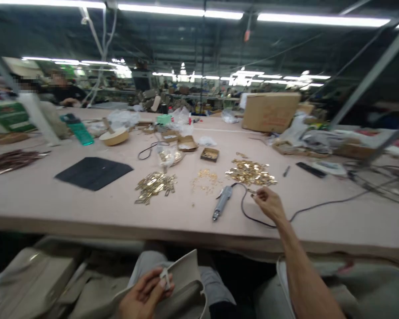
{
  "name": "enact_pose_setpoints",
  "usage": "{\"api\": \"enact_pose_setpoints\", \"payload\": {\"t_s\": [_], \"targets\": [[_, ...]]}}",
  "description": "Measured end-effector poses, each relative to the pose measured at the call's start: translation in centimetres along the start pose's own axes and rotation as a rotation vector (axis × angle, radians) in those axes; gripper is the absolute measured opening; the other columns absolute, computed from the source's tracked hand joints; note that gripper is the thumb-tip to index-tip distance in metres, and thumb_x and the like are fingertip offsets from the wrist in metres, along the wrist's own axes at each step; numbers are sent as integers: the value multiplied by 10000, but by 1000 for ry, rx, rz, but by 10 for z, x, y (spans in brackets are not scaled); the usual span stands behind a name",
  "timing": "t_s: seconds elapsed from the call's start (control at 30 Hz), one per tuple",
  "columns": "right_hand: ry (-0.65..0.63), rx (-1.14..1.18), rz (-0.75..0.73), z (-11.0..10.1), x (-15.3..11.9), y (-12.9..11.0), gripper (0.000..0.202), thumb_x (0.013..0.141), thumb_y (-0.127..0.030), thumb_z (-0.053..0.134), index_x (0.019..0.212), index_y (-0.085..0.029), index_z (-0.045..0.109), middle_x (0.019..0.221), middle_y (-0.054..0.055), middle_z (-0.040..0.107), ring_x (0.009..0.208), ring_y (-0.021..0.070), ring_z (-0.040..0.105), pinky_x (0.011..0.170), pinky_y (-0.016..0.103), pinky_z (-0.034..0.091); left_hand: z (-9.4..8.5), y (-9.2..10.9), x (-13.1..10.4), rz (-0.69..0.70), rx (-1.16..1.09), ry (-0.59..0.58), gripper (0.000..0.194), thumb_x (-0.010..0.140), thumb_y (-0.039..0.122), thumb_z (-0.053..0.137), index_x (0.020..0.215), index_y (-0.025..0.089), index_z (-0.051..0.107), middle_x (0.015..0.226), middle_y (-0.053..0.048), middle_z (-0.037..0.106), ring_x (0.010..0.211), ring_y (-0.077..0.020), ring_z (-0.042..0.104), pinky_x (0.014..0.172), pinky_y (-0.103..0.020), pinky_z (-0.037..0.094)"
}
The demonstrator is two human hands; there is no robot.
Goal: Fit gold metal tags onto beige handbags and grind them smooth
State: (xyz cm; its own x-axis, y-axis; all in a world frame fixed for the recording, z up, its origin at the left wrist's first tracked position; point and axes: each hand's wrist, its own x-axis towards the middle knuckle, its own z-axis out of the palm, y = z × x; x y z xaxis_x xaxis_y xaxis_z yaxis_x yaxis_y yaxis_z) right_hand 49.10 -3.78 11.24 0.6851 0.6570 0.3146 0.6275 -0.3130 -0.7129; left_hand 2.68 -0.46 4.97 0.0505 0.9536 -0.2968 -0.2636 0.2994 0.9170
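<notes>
My left hand (pixel 144 294) is closed at the lower middle, pinching a small pale tab (pixel 166 278) at the edge of a beige bag (pixel 182 277) on my lap. Out over the table, my right hand (pixel 269 204) pinches a small metal fitting (pixel 251 191), partly covered by the fingers. Just beyond it lies a pile of shiny gold metal fittings (pixel 252 172). A grey electric screwdriver (pixel 222 204) with a black cord rests left of my right hand. Farther left are scattered tiny gold pieces (pixel 205 180) and a second pile of flat metal fittings (pixel 155 185).
A small box of parts (pixel 209 154), a black sheet (pixel 93 173), a teal bottle (pixel 80 129) and a large carton (pixel 270 111) are on the table (pixel 96 210). The cord (pixel 322 204) runs right. Beige bags (pixel 29 281) lie at lower left. People sit at far left.
</notes>
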Motion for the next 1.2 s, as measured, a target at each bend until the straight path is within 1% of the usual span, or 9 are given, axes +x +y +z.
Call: {"api": "enact_pose_setpoints", "payload": {"t_s": [0.07, 0.1, 0.17, 0.3, 0.43, 0.57, 0.73, 1.0, 1.2], "targets": [[-79, 261, -51, 10, -25, -25, 489, 748, -459, 755, 1143, -175, 705, 831, 55, 683, 665, 172, 605, 593, 285, 490, 5, 4, -8, 20, -20, -54, 550, 586, 430, 969, 949, 114, 702, 759, -123, 800, 636, -282, 770, 603, -314, 654], [-122, 392, -49, 18, -39, -40, 542, 737, -464, 797, 1199, -195, 707, 845, 52, 676, 646, 164, 596, 564, 280, 484, 7, 6, -9, 17, -24, -82, 524, 614, 423, 953, 944, 106, 698, 755, -126, 797, 616, -273, 763, 591, -315, 646], [-225, 518, -34, 38, -71, -70, 501, 736, -456, 843, 1161, -207, 752, 836, 67, 675, 652, 174, 604, 566, 294, 509, 11, 9, -9, -2, -29, -109, 485, 647, 388, 931, 954, 97, 693, 770, -128, 796, 618, -264, 763, 591, -313, 636], [-518, 672, 45, 81, -143, -125, 412, 723, -465, 884, 1021, -200, 781, 789, 67, 689, 605, 187, 616, 548, 310, 541, 14, 11, -13, -25, -39, -114, 437, 690, 342, 891, 976, 83, 686, 771, -136, 791, 602, -248, 759, 558, -282, 609], [-757, 717, 76, 118, -185, -149, 402, 807, -490, 830, 1041, -169, 767, 777, 56, 691, 659, 192, 627, 575, 289, 529, 14, 11, -21, -18, -55, -149, 392, 723, 336, 868, 969, 83, 697, 743, -117, 785, 597, -235, 758, 562, -272, 614], [-839, 692, 44, 133, -195, -157, 339, 842, -452, 813, 1024, -169, 778, 780, 46, 702, 620, 156, 586, 564, 264, 482, 11, 10, -21, 0, -59, -144, 388, 719, 342, 872, 968, 85, 722, 744, -98, 782, 605, -230, 754, 565, -287, 636], [-956, 687, -35, 134, -198, -168, 240, 883, -405, 770, 960, -179, 791, 762, 40, 685, 636, 160, 591, 582, 270, 480, 9, 8, -20, 31, -64, -172, 349, 762, 337, 837, 977, 80, 741, 733, -90, 773, 593, -201, 737, 576, -275, 640], [-940, 595, -63, 131, -201, -172, 215, 872, -400, 775, 897, -189, 806, 761, 35, 675, 593, 152, 606, 529, 255, 471, 6, 1, -22, 50, -45, -168, 292, 789, 292, 799, 992, 90, 744, 750, -89, 777, 592, -200, 741, 588, -277, 641], [-981, 679, 2, 130, -203, -173, 228, 864, -400, 787, 896, -176, 814, 732, 34, 665, 570, 151, 593, 504, 253, 489, 6, 1, -23, 51, -60, -204, 300, 814, 289, 773, 1022, 76, 736, 762, -114, 787, 631, -236, 765, 603, -299, 650]]}}
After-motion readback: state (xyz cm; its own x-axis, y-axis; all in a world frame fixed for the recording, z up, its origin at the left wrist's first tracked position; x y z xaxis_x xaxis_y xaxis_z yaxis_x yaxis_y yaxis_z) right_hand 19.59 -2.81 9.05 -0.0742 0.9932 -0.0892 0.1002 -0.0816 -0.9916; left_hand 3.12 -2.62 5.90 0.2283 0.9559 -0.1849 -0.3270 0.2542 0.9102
